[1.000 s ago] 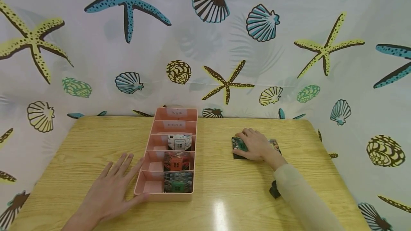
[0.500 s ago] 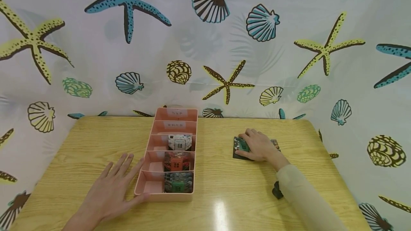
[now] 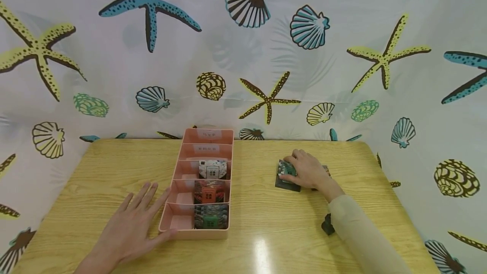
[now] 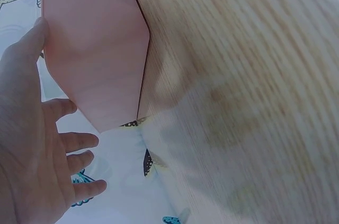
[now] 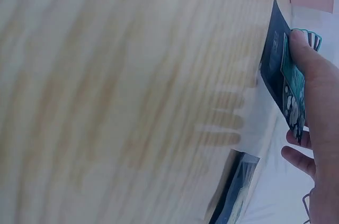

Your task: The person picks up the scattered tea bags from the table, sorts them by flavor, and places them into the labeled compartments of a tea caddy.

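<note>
Pinching green packet (image 5: 287, 75) between thumb and fingers of my right hand (image 3: 309, 171), over table (image 3: 253, 210), right of box (image 3: 195, 234); my left hand (image 3: 131, 228), fingers spread, touching box with thumb and forefinger

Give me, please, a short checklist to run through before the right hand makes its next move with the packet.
1. Packet gripped: right hand pinches the held packet; ok.
2. Pink box upright, open side up; ok.
3. Left hand beside the box, thumb at its near end; ok.
4. Box contents inside: white packet, red packet and green packet sit in the three nearest compartments; ok.
5. Loose packet on the table apart from the held one; ok.
6. Matching compartment label: cannot tell, lettering too small.
</note>
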A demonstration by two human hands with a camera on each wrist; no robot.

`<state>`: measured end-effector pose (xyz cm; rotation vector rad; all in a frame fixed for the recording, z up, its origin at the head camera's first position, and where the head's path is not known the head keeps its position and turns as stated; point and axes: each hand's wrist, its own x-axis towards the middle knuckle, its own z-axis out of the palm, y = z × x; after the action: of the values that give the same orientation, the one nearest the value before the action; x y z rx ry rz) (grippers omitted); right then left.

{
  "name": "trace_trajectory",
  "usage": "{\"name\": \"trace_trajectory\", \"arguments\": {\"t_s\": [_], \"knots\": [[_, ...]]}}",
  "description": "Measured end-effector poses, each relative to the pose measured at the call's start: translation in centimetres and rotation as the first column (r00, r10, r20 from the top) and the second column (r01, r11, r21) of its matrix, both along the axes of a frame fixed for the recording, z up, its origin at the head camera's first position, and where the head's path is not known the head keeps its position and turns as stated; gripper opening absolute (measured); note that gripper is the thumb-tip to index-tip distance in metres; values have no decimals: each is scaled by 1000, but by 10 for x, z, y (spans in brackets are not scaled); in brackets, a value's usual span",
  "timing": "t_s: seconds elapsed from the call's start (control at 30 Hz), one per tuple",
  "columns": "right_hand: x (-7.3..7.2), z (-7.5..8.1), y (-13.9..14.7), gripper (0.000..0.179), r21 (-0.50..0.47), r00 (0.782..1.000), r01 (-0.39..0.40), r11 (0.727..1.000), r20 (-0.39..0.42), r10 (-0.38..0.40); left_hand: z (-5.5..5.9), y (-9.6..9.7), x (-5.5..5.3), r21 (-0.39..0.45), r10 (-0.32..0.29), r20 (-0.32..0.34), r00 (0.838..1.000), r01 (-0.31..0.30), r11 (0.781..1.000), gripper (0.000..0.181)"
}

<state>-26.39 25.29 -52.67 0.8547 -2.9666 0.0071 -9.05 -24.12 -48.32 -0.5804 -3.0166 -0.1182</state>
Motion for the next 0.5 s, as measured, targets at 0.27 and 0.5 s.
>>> {"name": "trace_trajectory", "arguments": {"t_s": [0.27,0.5], "knots": [[0,6,-1,60,-27,998,-9,1000,-62,8,0,0,0,-8,6,-4,1000,-6,1000,100],[1,8,-3,45,-85,992,-44,995,-120,34,0,1,-1,-10,13,10,1000,-13,1000,100]]}}
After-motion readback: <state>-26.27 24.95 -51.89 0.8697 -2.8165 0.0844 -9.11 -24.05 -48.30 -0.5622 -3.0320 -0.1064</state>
